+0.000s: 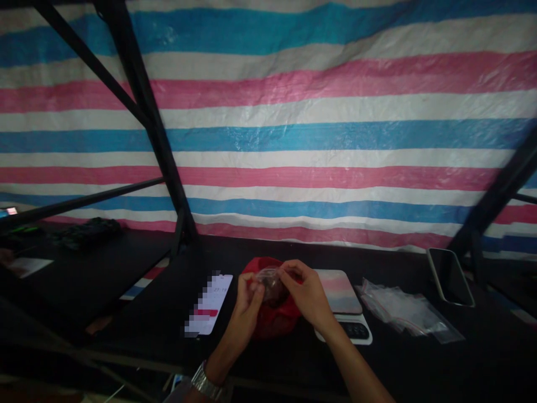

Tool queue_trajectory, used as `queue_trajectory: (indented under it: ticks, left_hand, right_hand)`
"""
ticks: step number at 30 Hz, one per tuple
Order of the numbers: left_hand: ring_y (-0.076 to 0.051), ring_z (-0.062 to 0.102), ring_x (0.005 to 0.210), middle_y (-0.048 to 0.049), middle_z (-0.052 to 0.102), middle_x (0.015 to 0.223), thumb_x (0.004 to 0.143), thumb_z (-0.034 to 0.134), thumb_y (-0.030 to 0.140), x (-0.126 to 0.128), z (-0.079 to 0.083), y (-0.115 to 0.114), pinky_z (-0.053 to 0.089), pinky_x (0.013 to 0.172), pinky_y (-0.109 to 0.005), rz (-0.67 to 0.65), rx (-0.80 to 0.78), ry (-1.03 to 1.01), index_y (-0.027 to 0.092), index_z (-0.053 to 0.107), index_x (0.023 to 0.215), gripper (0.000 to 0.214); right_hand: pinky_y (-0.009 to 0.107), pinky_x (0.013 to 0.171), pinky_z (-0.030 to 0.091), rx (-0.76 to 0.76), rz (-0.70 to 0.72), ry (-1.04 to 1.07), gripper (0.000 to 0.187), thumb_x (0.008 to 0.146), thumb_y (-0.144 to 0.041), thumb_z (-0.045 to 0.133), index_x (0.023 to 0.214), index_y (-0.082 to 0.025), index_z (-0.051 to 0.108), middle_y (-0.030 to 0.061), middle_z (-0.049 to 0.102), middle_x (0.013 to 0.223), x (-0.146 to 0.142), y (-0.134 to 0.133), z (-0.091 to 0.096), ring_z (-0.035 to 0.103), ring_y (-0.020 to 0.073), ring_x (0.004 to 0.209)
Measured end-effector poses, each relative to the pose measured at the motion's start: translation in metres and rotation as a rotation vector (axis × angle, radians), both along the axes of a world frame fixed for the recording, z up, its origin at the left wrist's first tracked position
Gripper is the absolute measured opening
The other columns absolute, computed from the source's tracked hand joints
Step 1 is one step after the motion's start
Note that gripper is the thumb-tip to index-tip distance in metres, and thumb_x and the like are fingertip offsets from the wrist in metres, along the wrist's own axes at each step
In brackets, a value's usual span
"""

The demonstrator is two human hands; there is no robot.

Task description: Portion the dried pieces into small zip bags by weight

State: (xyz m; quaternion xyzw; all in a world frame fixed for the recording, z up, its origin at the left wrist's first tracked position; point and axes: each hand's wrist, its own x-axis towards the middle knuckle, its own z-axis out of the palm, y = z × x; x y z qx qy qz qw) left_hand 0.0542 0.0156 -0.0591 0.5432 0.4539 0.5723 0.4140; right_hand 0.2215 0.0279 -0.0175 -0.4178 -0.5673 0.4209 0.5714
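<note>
My left hand (246,307) and my right hand (307,291) meet over a black table (138,313), both pinched on a small clear plastic bag (271,281) with dark contents inside. My left wrist wears a metal watch (204,382). Right beneath the hands lies a red bag (274,320), partly hidden by them. A small digital scale (342,299) with a shiny top stands just right of my right hand. A phone (208,305) with a lit screen lies flat to the left of my left hand.
A heap of clear plastic bags (403,310) lies at the right. A dark phone (450,276) leans against a black frame post (495,196). Black shelf struts (146,117) rise on the left. A striped pink, blue and white tarp (314,112) hangs behind the table.
</note>
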Motion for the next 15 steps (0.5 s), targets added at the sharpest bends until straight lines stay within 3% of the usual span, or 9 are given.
queue_trajectory:
  ticks: [8, 12, 15]
  left_hand:
    - [-0.03, 0.069, 0.111, -0.0102, 0.078, 0.11, 0.093, 0.066, 0.06, -0.007, -0.017, 0.002, 0.052, 0.104, -0.045, 0.124, 0.127, 0.143, 0.024, 0.074, 0.104, 0.039]
    - [-0.03, 0.07, 0.109, -0.0097, 0.078, 0.106, 0.098, 0.058, 0.057, -0.006, -0.017, 0.003, 0.051, 0.103, -0.045, 0.175, 0.155, 0.142, 0.024, 0.076, 0.1, 0.038]
    - [-0.03, 0.069, 0.11, -0.0088, 0.079, 0.109, 0.099, 0.059, 0.052, -0.004, -0.015, 0.004, 0.049, 0.106, -0.046, 0.171, 0.166, 0.172, 0.026, 0.078, 0.102, 0.032]
  right_hand:
    - [0.031, 0.071, 0.058, -0.019, 0.002, -0.003, 0.022, 0.078, -0.043, 0.08, 0.079, -0.021, 0.077, 0.0054, 0.079, 0.085, -0.004, -0.009, -0.002, 0.072, 0.0208, 0.077]
    - [0.03, 0.067, 0.056, -0.03, -0.053, -0.02, 0.018, 0.08, -0.039, 0.077, 0.08, -0.021, 0.077, 0.0032, 0.076, 0.078, -0.005, -0.014, 0.001, 0.069, 0.0192, 0.071]
    - [0.03, 0.066, 0.057, -0.055, 0.009, -0.038, 0.018, 0.082, -0.039, 0.077, 0.082, -0.021, 0.079, 0.0029, 0.077, 0.077, -0.006, -0.018, 0.002, 0.07, 0.0196, 0.071]
